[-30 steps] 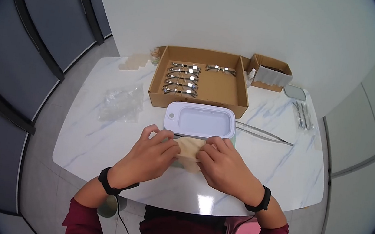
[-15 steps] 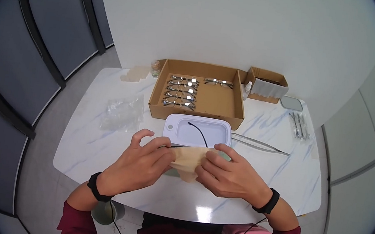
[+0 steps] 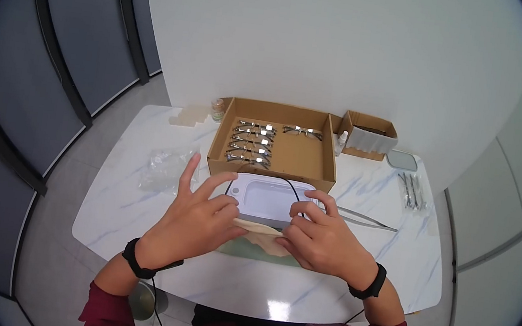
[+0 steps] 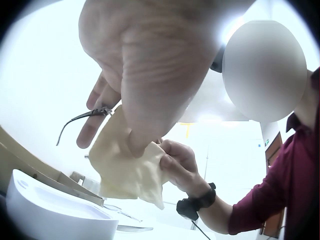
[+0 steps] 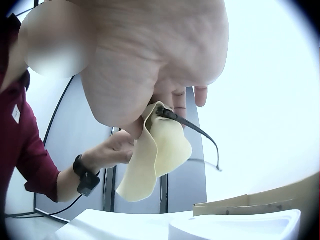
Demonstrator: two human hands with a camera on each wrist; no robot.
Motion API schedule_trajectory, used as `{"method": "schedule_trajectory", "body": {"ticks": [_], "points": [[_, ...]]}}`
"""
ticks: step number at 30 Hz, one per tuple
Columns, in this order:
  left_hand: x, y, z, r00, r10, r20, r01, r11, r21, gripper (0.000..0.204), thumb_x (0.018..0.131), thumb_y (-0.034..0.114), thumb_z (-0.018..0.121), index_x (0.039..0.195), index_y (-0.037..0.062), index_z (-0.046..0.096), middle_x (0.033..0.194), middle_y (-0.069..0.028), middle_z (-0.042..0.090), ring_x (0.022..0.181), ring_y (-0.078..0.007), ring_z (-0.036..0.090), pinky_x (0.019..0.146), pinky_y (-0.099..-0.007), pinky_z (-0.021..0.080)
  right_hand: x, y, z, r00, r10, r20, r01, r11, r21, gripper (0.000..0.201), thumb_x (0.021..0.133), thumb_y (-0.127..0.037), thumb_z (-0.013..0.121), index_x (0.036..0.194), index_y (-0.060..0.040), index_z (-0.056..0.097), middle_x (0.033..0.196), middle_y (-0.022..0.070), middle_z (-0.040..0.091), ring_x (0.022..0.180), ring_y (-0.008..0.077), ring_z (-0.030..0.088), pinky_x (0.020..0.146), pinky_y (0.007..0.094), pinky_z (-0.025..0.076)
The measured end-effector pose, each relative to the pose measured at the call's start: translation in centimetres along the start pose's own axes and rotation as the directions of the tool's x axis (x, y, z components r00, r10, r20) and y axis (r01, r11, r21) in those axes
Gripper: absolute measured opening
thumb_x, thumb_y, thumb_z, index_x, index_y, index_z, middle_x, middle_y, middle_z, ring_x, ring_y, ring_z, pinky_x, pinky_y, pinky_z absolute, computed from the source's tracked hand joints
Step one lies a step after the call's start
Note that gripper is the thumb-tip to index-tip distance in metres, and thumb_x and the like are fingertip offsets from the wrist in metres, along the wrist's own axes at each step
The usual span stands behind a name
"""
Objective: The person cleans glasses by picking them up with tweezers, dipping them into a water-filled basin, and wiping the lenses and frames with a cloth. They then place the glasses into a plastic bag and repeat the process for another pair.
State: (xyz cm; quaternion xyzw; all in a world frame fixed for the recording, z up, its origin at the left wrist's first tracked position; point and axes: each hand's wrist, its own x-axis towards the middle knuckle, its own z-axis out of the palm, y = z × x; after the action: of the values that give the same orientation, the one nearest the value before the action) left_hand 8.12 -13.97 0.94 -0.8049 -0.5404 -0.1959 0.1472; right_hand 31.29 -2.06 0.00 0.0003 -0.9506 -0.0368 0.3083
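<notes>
Both hands hold a pair of glasses wrapped in a pale yellow cloth (image 3: 263,236), just in front of a white-lilac tub (image 3: 270,193). The left hand (image 3: 192,223) pinches the cloth's left part, its index finger raised. On the other side the right hand (image 3: 329,242) pinches the cloth and glasses. A dark temple arm (image 5: 192,125) sticks out of the cloth in the right wrist view; another temple arm (image 4: 80,118) shows in the left wrist view. The lenses are hidden by cloth and fingers.
Behind the tub, a cardboard box (image 3: 303,162) holds several glasses (image 3: 252,142). Tweezers (image 3: 365,219) lie to the right, bagged items (image 3: 411,191) farther right. A plastic bag (image 3: 166,167) lies left; a small box (image 3: 368,137) and a bottle (image 3: 341,143) stand at the back.
The hands have moved slightly apart and the left fingers have spread upward. Both temple arms now point away over the tub. The head view has tilted up a little.
</notes>
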Motion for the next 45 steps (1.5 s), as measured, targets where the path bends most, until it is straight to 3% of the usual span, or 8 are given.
{"method": "schedule_trajectory", "body": {"ticks": [3, 6, 15, 18, 23, 26, 35, 45], "points": [[0.4, -0.2, -0.7, 0.994, -0.084, 0.071, 0.083, 0.996, 0.012, 0.03, 0.076, 0.03, 0.082, 0.092, 0.0111, 0.066, 0.099, 0.0055, 0.068, 0.129, -0.0233, 0.05, 0.116, -0.0686, 0.009, 0.6, 0.8, -0.1, 1.0, 0.027, -0.007, -0.026, 0.999, 0.033, 0.023, 0.081, -0.016, 0.077, 0.075, -0.0064, 0.056, 0.073, 0.0047, 0.055, 0.093, 0.0238, 0.058, 0.099, 0.0499, 0.044], [1.3, -0.2, -0.7, 0.996, -0.074, -0.051, 0.069, 0.993, -0.093, 0.03, 0.078, 0.03, 0.081, 0.096, 0.0115, 0.067, 0.096, 0.0036, 0.068, 0.13, -0.0236, 0.049, 0.116, -0.0675, 0.008, 1.2, 1.5, -0.3, 1.0, 0.019, -0.004, -0.019, 0.999, 0.048, 0.021, 0.082, -0.016, 0.074, 0.075, -0.0048, 0.057, 0.072, 0.0053, 0.057, 0.091, 0.0241, 0.057, 0.098, 0.0484, 0.043], [4.0, -2.7, 1.7, 0.995, 0.076, -0.064, -0.091, 0.953, -0.289, 0.012, 0.08, 0.018, 0.078, 0.08, 0.0097, 0.069, 0.085, -0.0014, 0.066, 0.103, -0.0179, 0.063, 0.118, -0.0623, 0.015, 1.9, 3.2, -0.9, 0.994, 0.091, 0.061, -0.096, 0.992, 0.087, 0.019, 0.087, -0.02, 0.07, 0.084, -0.0034, 0.062, 0.075, 0.007, 0.059, 0.095, 0.0253, 0.058, 0.103, 0.0513, 0.041], [4.6, -2.2, 2.6, 0.995, 0.063, -0.08, -0.083, 0.957, -0.279, 0.012, 0.079, 0.016, 0.078, 0.081, 0.009, 0.069, 0.084, -0.0018, 0.066, 0.102, -0.0175, 0.063, 0.118, -0.0616, 0.016, 2.5, 2.2, -0.1, 0.961, 0.236, -0.147, -0.233, 0.972, 0.034, 0.021, 0.088, -0.021, 0.07, 0.084, -0.0024, 0.063, 0.077, 0.0093, 0.059, 0.096, 0.026, 0.058, 0.105, 0.0526, 0.039], [5.3, -2.1, 3.4, 0.991, 0.024, -0.131, -0.059, 0.962, -0.265, 0.016, 0.076, 0.015, 0.081, 0.079, 0.0081, 0.068, 0.085, -0.0017, 0.066, 0.102, -0.0174, 0.063, 0.117, -0.0615, 0.02, 1.3, 2.9, 0.8, 0.943, 0.308, 0.129, -0.317, 0.947, 0.054, 0.02, 0.087, -0.021, 0.071, 0.082, -0.0021, 0.064, 0.074, 0.011, 0.062, 0.093, 0.0255, 0.062, 0.105, 0.0518, 0.039], [5.3, -2.6, 3.6, 0.993, 0.041, -0.114, -0.073, 0.95, -0.303, 0.019, 0.073, 0.017, 0.083, 0.079, 0.008, 0.067, 0.084, -0.0015, 0.065, 0.101, -0.018, 0.063, 0.117, -0.0615, 0.021, 0.7, 3.8, 1.2, 0.945, 0.296, 0.136, -0.319, 0.927, 0.198, 0.018, 0.087, -0.019, 0.071, 0.084, -0.0021, 0.065, 0.072, 0.0109, 0.063, 0.089, 0.0253, 0.064, 0.106, 0.0509, 0.039], [6.0, -2.6, 5.8, 0.997, -0.025, -0.068, -0.005, 0.913, -0.408, 0.02, 0.076, 0.019, 0.08, 0.075, 0.0055, 0.065, 0.073, -0.0016, 0.06, 0.097, -0.0191, 0.06, 0.113, -0.0586, 0.028, 0.1, 5.6, 2.0, 0.95, 0.261, 0.173, -0.3, 0.918, 0.258, 0.014, 0.089, -0.016, 0.068, 0.086, -0.0023, 0.065, 0.082, 0.012, 0.064, 0.087, 0.0271, 0.063, 0.106, 0.0513, 0.039], [6.1, -2.9, 5.7, 0.997, 0.067, 0.043, -0.039, 0.885, -0.464, 0.019, 0.078, 0.018, 0.079, 0.074, 0.0037, 0.067, 0.072, -0.0024, 0.06, 0.091, -0.0202, 0.06, 0.112, -0.0538, 0.03, -0.2, 5.8, 1.3, 0.926, 0.271, 0.264, -0.351, 0.877, 0.328, 0.014, 0.088, -0.014, 0.069, 0.086, -0.0005, 0.066, 0.082, 0.0077, 0.064, 0.082, 0.0256, 0.063, 0.109, 0.0497, 0.037]]}}
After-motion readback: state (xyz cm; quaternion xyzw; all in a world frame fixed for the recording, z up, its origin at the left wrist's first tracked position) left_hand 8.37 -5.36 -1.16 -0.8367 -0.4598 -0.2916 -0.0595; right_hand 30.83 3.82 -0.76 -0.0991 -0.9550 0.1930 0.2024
